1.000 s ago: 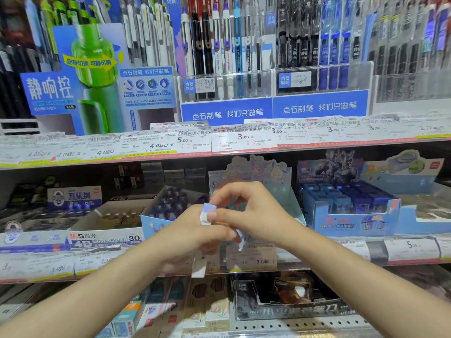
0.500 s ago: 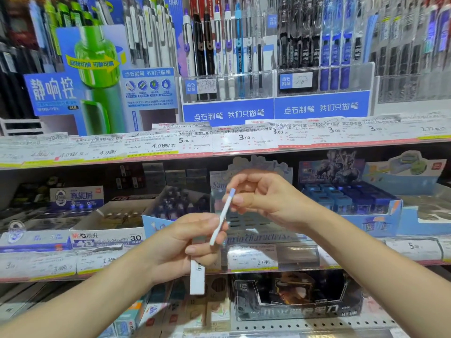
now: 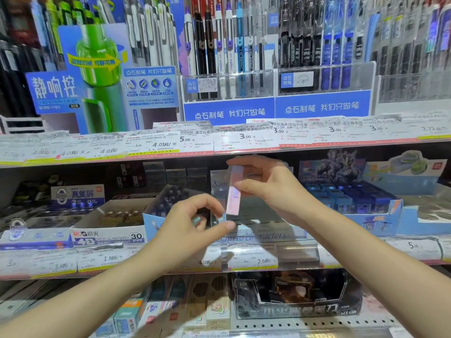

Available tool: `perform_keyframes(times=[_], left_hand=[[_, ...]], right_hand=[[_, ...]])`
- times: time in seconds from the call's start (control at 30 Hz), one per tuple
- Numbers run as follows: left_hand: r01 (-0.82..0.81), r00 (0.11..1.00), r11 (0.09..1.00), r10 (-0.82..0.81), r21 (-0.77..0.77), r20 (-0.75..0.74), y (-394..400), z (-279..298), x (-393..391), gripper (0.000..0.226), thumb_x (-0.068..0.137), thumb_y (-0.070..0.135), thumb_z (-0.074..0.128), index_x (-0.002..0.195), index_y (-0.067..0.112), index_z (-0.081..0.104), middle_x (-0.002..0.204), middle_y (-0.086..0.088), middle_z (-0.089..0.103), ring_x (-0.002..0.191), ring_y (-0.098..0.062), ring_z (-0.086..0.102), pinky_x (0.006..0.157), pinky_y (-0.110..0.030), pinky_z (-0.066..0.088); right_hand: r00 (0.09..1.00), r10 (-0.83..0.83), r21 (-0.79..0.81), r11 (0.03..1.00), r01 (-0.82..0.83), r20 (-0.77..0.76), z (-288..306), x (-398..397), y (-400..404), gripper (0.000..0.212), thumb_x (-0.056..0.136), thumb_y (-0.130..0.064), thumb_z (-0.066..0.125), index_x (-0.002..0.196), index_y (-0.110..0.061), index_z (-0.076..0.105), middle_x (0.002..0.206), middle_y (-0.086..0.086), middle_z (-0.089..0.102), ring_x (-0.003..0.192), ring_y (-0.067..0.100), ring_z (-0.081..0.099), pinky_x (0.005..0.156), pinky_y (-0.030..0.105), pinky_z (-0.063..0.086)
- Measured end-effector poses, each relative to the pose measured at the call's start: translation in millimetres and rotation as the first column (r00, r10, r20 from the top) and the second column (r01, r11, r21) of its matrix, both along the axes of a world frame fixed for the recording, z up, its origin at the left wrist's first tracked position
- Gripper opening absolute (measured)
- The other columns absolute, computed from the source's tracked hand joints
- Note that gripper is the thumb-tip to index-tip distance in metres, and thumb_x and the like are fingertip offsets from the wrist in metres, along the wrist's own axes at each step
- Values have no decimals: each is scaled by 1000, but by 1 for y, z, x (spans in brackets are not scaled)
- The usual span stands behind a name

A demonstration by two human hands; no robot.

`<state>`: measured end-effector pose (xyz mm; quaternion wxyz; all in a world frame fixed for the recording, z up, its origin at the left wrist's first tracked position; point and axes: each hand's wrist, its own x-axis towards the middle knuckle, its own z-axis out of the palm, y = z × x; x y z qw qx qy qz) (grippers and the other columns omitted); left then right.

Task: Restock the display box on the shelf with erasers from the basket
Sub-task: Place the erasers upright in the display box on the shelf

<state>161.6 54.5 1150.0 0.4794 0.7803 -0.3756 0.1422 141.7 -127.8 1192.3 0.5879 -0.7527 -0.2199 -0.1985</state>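
- Pinching a slim pink-and-white eraser [image 3: 233,191] between thumb and fingers, the right hand [image 3: 273,189] now holds it nearly upright; half a second ago it slanted down toward the left hand.
- The left hand [image 3: 192,223] has let go of its lower end: fingers loosely curled, thumb tip just below the eraser, holding nothing I can make out.
- The eraser sits higher, in front of the pale display box [image 3: 256,236] on the middle shelf [image 3: 305,262].
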Motion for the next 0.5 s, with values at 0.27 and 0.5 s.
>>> perform_keyframes(times=[0.27,0.5], left_hand=[[-386,782,777,-11,498,624,23,-25,12,44,80,44,42,121,33,50,117,13,61,68,-15,68,50,-32,55],[-502,682,677,-72,538,727,24,-28,12,35,76,44,48,106,29,60,112,11,65,44,-8,59,33,-21,39]], right_hand=[[973,-201,-118,970,214,113,-21,30,-11,40,78,9,60,84,-30,51,82,-6,53,67,7,52,68,10,45],[967,-194,-142,965,219,166,-37,47,-12,39,78,0,65,80,-36,51,85,-2,59,77,7,57,77,14,47]])
